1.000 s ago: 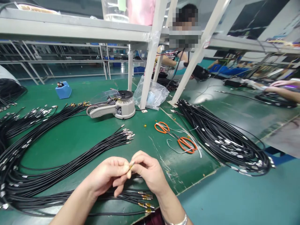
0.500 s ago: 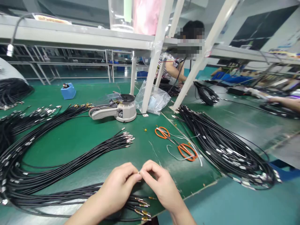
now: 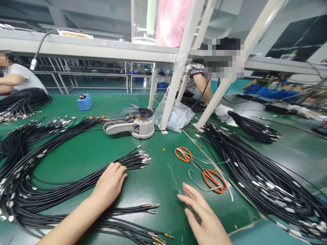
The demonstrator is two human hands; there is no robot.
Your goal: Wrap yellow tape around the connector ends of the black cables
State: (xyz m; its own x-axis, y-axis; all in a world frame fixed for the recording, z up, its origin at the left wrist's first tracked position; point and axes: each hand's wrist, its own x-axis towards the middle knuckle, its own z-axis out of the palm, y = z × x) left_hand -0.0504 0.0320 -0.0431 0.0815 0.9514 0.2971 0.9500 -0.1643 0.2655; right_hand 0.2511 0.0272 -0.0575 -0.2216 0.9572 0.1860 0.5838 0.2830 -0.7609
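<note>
Left hand [image 3: 109,182] curls over black cables [image 3: 130,160], right hand [image 3: 205,217] loosely spread.

Cable loop [image 3: 66,192] fills L side of frame on the table [image 3: 76,153], L hand [image 3: 109,182] over its upper run, lower ctr-L; R hand [image 3: 206,217] lower ctr-R, below scissors [image 3: 195,166]. Upper ctr: tape dispenser [image 3: 143,127], box [image 3: 84,103] to its L, plastic bag [image 3: 182,117] to its R behind shelf post [image 3: 176,76]. 2nd cable pile [image 3: 268,180] R of scissors, along R side; shelf [image 3: 89,49] spans top.
</note>
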